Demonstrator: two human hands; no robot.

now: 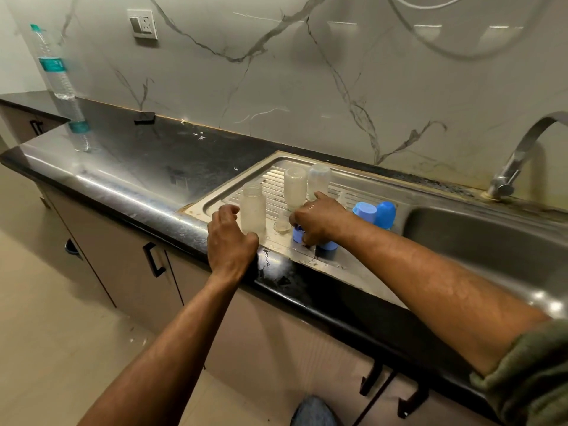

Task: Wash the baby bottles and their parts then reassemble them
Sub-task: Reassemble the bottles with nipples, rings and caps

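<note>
left hand (229,238) touching upright bottle (252,208), right hand (319,221) gripping blue ring (298,235)

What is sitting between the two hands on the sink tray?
In the head view, an upright clear bottle stands beside the left hand, and a small clear teat lies just before the right hand.

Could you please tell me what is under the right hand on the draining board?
The right hand covers blue bottle rings on the draining board; blue shows on both sides of it. How many rings it covers, and whether it grips them, is hidden.
</note>
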